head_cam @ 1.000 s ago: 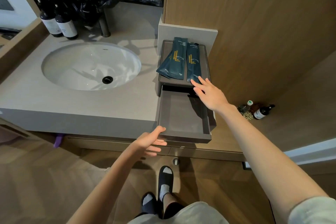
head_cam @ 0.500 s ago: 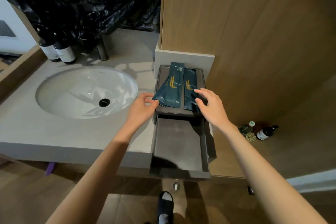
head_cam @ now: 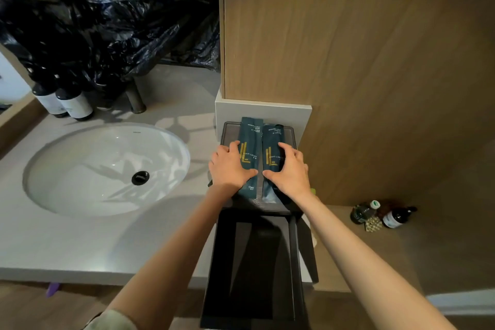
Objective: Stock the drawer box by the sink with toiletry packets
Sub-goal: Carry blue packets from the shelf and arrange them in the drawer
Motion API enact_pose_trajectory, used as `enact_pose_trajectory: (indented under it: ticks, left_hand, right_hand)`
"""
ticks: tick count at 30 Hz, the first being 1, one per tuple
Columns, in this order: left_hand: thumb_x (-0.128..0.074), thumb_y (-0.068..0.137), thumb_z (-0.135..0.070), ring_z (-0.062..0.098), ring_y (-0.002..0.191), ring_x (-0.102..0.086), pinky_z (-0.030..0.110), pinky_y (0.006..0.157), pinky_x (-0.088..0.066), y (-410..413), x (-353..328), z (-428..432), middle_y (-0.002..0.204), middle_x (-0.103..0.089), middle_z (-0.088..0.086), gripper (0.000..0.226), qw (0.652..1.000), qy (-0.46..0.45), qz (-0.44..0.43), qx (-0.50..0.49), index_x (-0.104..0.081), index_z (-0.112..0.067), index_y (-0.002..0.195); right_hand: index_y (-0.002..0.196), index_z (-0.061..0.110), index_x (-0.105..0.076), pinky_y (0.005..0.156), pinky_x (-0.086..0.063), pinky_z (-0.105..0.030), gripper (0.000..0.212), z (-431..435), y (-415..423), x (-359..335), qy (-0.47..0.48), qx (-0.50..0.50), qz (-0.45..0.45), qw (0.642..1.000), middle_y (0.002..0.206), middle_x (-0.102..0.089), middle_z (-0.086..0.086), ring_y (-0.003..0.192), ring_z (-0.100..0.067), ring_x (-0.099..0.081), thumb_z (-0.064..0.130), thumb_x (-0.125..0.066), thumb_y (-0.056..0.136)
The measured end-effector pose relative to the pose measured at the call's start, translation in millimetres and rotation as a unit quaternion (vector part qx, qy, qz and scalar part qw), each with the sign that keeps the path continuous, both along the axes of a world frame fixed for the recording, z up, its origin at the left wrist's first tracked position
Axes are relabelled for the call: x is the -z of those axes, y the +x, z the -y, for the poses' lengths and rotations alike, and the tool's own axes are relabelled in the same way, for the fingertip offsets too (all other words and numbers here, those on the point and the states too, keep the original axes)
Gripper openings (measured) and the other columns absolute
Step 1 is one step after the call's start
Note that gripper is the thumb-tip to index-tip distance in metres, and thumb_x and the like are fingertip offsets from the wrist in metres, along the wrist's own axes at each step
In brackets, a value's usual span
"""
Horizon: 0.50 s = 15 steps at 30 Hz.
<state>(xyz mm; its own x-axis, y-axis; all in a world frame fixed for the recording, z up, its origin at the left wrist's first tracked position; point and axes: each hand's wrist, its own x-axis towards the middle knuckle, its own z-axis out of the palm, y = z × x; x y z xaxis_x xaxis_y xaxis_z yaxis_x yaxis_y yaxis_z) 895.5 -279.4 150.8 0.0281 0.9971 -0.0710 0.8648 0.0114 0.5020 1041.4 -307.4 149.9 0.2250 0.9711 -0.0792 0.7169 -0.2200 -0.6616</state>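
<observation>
A dark drawer box (head_cam: 290, 132) stands on the counter to the right of the sink (head_cam: 107, 166), with its drawer (head_cam: 254, 262) pulled out toward me and nothing visible inside. Two teal toiletry packets with gold lettering lie side by side on the box's top. My left hand (head_cam: 227, 166) grips the left packet (head_cam: 250, 139), fingers curled at its left edge and thumb across its front. My right hand (head_cam: 290, 169) grips the right packet (head_cam: 273, 136) in the same way from the right.
Two dark bottles (head_cam: 67, 102) with white labels stand at the back left of the counter beside the tap (head_cam: 135, 96). Black plastic sheeting (head_cam: 107, 13) hangs behind. A wooden wall panel (head_cam: 348, 61) rises right of the box. Small bottles (head_cam: 383, 215) sit on the lower ledge at right.
Both hands have closed in on the packets on the box's top; the left packet now lies straight beside the right one. My view has moved closer and higher.
</observation>
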Motion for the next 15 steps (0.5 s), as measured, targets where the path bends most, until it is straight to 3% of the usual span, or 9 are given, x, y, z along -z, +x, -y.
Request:
enact_pose_trajectory:
  ticks: [5,8,11,15]
  left_hand:
    - [-0.076,0.072,-0.041,0.033,0.118,-0.054,0.041,0.095,-0.044,0,-1,-6,0.130,-0.056,0.013,0.090,1.000,-0.007,-0.006,0.003,-0.027,-0.016,0.143]
    - [-0.071,0.080,-0.027,0.030,0.109,-0.060,0.035,0.087,-0.046,-1,-4,-5,0.121,-0.063,0.010,0.065,0.998,0.003,0.061,0.004,-0.038,-0.011,0.133]
    - [-0.061,0.088,-0.017,0.028,0.102,-0.059,0.028,0.078,-0.040,-4,-7,-3,0.112,-0.063,0.011,0.037,0.994,0.005,0.107,0.036,-0.050,-0.005,0.120]
    - [-0.054,0.093,-0.017,0.019,0.089,-0.055,0.027,0.072,-0.040,-13,-11,8,0.101,-0.059,0.007,0.026,0.964,-0.052,0.262,-0.003,-0.055,-0.003,0.116]
  right_hand:
    - [0.144,0.024,-0.028,0.095,-0.046,-0.037,0.092,-4,7,-3,-0.010,0.012,-0.051,0.999,0.134,-0.051,-0.008,0.118,-0.028,-0.054,0.030,-0.083,0.070]
    - [0.140,0.021,-0.031,0.088,-0.051,-0.038,0.078,-4,9,-4,-0.023,0.029,-0.083,0.996,0.121,-0.063,-0.004,0.109,-0.026,-0.061,0.031,-0.076,0.078]
    - [0.137,0.020,-0.036,0.091,-0.051,-0.043,0.061,-1,10,-2,-0.026,0.051,-0.097,0.994,0.113,-0.065,-0.004,0.108,-0.025,-0.061,0.030,-0.067,0.086]
    - [0.134,0.012,-0.048,0.087,-0.047,-0.034,0.045,7,15,-3,-0.007,0.074,-0.116,0.991,0.075,-0.057,0.004,0.092,-0.019,-0.059,0.018,-0.062,0.091]
